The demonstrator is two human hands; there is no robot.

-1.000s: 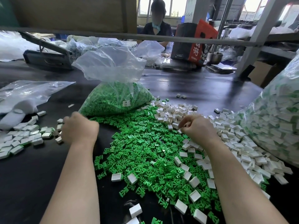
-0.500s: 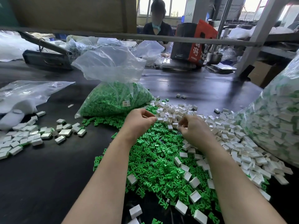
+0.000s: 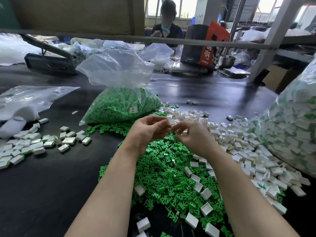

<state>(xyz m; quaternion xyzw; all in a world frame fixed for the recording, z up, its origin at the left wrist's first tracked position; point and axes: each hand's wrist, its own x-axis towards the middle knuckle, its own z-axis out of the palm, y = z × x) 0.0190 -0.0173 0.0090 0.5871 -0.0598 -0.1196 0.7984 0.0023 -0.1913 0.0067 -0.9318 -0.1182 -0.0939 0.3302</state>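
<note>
Left hand (image 3: 150, 132) and right hand (image 3: 194, 136) are held close together above the green pieces (image 3: 162, 168); a white cap (image 3: 169, 120) is pinched by the left; the right's grip cannot be told.

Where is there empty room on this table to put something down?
The biggest bare patch of the black table lies between the white pile on the left and the green pile. Another lies behind the green bag, before the orange box. The middle and right are crowded with white shells and the big bag. The left hand pinches a white shell there.
</note>
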